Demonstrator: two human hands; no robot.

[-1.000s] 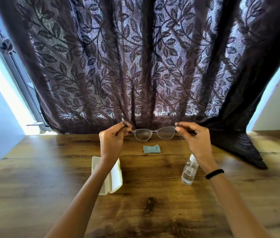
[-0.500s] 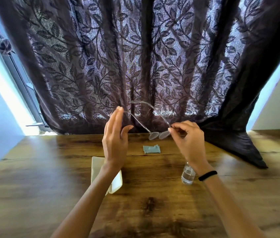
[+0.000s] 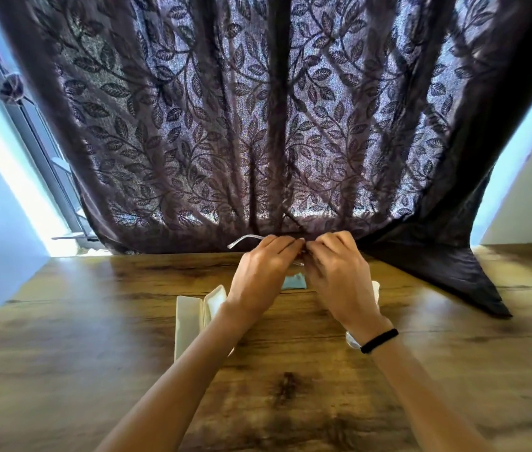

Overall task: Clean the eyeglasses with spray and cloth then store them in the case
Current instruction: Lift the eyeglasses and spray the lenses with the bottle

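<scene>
Both hands meet above the far middle of the wooden table (image 3: 95,353), holding the eyeglasses between them. My left hand (image 3: 259,272) and my right hand (image 3: 336,272) pinch the frame where their fingertips touch; the lenses are hidden behind the fingers. One pale temple arm of the eyeglasses (image 3: 245,239) sticks out to the left of my left hand. The folded light blue cloth (image 3: 294,283) lies on the table just under the hands. The open white case (image 3: 193,318) sits under my left forearm. The clear spray bottle (image 3: 352,340) is mostly hidden behind my right wrist.
A dark leaf-patterned curtain (image 3: 274,125) hangs behind the table, and its hem spills onto the tabletop at the right (image 3: 447,272). A window frame (image 3: 39,141) stands at the left, a pale wall at the right.
My right hand turned the eyeglasses side-on while my left hand let go and opened. Now the left hand has come back and both hands pinch the frame together, lower and closer.
</scene>
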